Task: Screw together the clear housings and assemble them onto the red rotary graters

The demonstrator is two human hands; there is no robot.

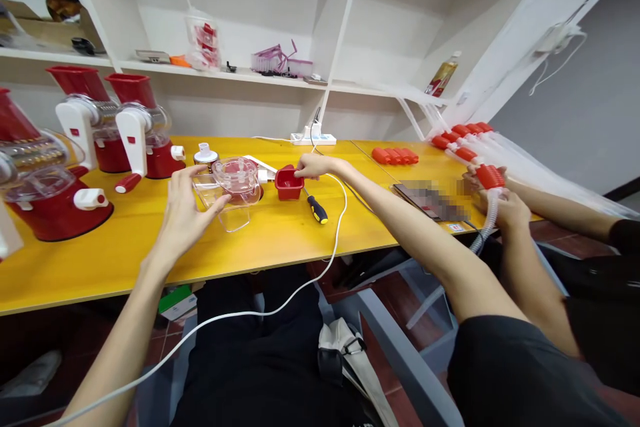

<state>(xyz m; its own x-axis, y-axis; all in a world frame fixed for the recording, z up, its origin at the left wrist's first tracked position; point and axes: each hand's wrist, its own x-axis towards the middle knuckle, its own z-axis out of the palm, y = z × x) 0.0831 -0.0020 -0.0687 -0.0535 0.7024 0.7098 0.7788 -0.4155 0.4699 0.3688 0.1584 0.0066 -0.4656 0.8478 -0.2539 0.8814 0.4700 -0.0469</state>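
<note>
My left hand (pixel 186 212) is beside a clear plastic grater housing (pixel 235 177), thumb and fingers spread apart around its left side; whether they touch it is hard to see. At the rim of a small red plastic hopper (pixel 289 185), my right hand (pixel 313 165) has its fingers closed on the edge. The hopper rests on or just above the yellow table (pixel 280 240), right of the clear housing. Close by lies a screwdriver (pixel 317 209) with a black and yellow handle. Behind the housing stands a white and metal part (pixel 205 155).
Several assembled red drum graters (pixel 143 127) stand at the left. A white cable (pixel 339 227) runs across the table and over my lap. At the right, a co-worker's hands (pixel 505 203) hold a red ribbed part with a hose. A power strip (pixel 314 139) sits at the back.
</note>
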